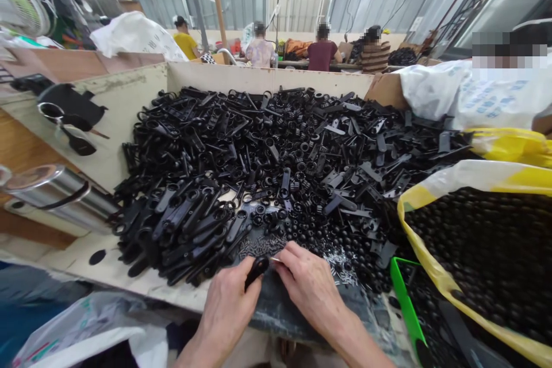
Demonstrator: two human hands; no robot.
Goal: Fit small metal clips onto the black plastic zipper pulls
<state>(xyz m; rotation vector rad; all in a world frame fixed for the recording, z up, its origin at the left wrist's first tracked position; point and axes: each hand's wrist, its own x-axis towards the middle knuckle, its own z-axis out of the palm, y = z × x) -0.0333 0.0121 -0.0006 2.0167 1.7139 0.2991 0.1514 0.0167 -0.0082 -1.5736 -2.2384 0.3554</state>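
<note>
My left hand [228, 299] is closed around a black plastic handle-like part [257, 270], whose rounded end points up and away from me. Right beside it, my right hand [308, 284] pinches a small pale, thin piece [275, 259] close to the tip of that part. Beyond my fingers lies a small heap of dark metal screws or pins [264, 246]. Bright silver pins [342, 269] are scattered right of my right hand. Small black balls [310, 237] spread behind them. To the left, long black handles [185, 224] are stacked in a pile.
A big heap of black plastic parts [276, 126] fills the walled work tray [259, 76]. At right stand a yellow-rimmed sack [425, 247] of black balls and a green-edged bin [405, 299]. A steel cylinder [56, 190] is on the left. Several people [321, 52] sit at the back.
</note>
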